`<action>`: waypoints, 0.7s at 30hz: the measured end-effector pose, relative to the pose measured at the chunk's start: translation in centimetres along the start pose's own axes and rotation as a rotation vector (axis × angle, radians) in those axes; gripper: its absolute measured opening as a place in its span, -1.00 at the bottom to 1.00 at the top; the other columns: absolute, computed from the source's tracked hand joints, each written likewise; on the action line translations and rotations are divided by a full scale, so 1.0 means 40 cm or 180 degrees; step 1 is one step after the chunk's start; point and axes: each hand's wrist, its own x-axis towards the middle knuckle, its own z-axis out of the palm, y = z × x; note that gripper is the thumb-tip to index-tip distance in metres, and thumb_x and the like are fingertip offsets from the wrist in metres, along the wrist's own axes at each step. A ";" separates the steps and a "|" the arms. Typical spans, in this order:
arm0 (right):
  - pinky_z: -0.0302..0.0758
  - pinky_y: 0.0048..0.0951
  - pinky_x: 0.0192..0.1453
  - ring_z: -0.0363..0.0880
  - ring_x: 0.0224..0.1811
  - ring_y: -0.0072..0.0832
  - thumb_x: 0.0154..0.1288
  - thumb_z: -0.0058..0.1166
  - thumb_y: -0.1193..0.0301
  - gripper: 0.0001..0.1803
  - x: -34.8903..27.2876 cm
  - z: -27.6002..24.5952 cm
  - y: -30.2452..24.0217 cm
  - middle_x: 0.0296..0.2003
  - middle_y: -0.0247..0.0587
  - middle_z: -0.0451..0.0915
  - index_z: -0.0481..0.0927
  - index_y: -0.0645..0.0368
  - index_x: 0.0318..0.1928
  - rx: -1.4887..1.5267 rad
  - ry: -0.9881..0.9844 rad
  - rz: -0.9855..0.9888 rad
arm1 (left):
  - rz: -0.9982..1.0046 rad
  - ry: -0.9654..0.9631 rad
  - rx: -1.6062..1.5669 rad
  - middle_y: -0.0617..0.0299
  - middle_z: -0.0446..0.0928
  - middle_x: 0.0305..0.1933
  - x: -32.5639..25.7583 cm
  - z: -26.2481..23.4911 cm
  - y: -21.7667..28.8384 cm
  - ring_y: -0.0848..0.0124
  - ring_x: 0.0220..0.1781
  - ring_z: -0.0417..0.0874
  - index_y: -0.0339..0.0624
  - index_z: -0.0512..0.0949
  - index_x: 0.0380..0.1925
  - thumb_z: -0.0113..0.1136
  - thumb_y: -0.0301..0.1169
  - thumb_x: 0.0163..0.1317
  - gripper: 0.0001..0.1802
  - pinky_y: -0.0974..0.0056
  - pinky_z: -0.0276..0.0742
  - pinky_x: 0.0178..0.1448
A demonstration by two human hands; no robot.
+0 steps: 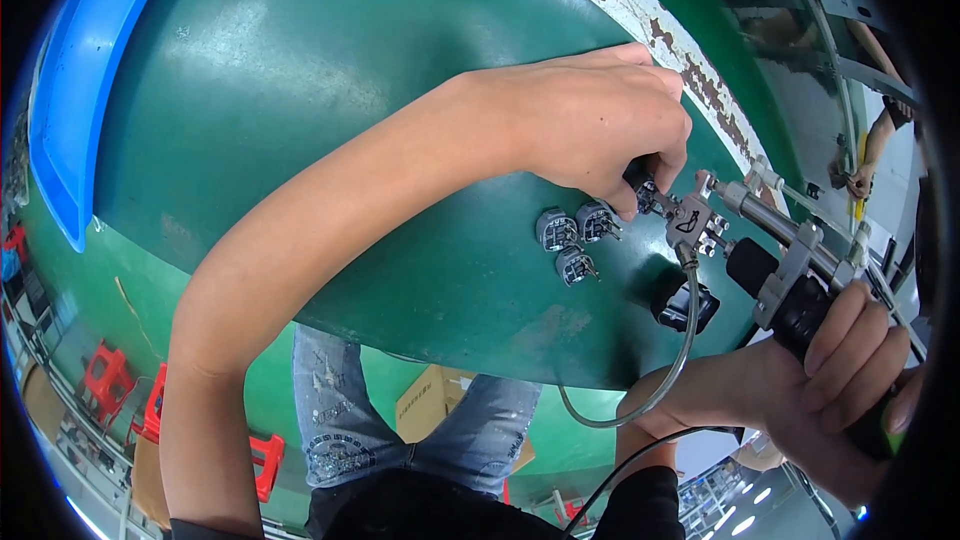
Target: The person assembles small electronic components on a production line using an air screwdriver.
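From my remote seat, nearest to me at the bottom edge I see my own jeans (400, 420) and dark shirt hem, w/ a cardboard box (435, 402) on the green floor past my knees and red stools (110, 380) off to the lower left. My right hand (840, 380) sits low right, fingers clenched round the black grip of a powered screwdriver (790, 285); its metal barrel and bracket run up-left to a feeder head (692, 222), and a grey hose (660, 380) loops down from that head towards my right wrist. A black cable crosses my right sleeve. On the green table (300, 120), just beside the driver, lies a small black part (688, 308) near the table's front edge. Left of the head, three small round metal fittings (575, 240) sit grouped close together, two above and one below, apart from the hand. My left hand (600, 125) reaches across from the left, forearm over the tabletop, fingertips pinching a fourth small dark fitting (645, 192) right at the driver's tip; can't tell if tip and fitting touch. Farther out, a blue tray (90, 90) rests at the table's far left, a rusty white strip edges the table top right, and another person's hand (858, 180) shows far right.
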 end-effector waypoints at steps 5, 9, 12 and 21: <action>0.47 -0.33 -0.60 0.34 -0.68 -0.44 0.60 -0.20 -0.22 -0.38 -0.015 -0.008 -0.014 -0.59 -0.34 0.36 0.40 0.15 0.01 0.0076 0.0197 -0.0361 | 0.0067 0.0050 0.0246 0.37 0.63 -0.17 0.005 0.000 -0.010 0.32 0.12 0.54 -0.11 0.71 -0.26 0.58 -0.29 0.02 -0.70 0.19 0.36 0.35; 0.41 -0.39 -0.67 0.29 -0.72 -0.49 0.59 -0.21 -0.23 -0.36 -0.023 -0.006 0.013 -0.64 -0.41 0.31 0.43 0.17 -0.06 -0.0044 0.0271 -0.0319 | 0.0010 -0.0042 0.0173 0.37 0.63 -0.16 0.009 0.002 -0.006 0.31 0.12 0.53 -0.10 0.71 -0.27 0.57 -0.29 0.03 -0.71 0.20 0.36 0.37; 0.39 -0.41 -0.62 0.27 -0.70 -0.51 0.54 -0.18 -0.31 -0.30 -0.036 -0.003 0.045 -0.63 -0.43 0.29 0.46 0.17 -0.02 0.0136 0.0201 -0.0179 | -0.0076 -0.0032 0.0236 0.38 0.62 -0.17 0.002 0.000 -0.009 0.32 0.12 0.53 -0.09 0.71 -0.28 0.57 -0.28 0.03 -0.72 0.20 0.36 0.37; 0.18 -0.67 -0.62 0.29 -0.82 -0.70 0.24 0.05 -0.26 -0.43 -0.046 0.018 0.086 -0.77 -0.46 0.36 0.42 0.01 -0.44 -0.0272 0.1389 -0.0359 | -0.0089 0.0063 0.0213 0.39 0.62 -0.18 0.006 0.012 -0.018 0.33 0.13 0.53 -0.10 0.71 -0.28 0.57 -0.28 0.04 -0.71 0.19 0.36 0.38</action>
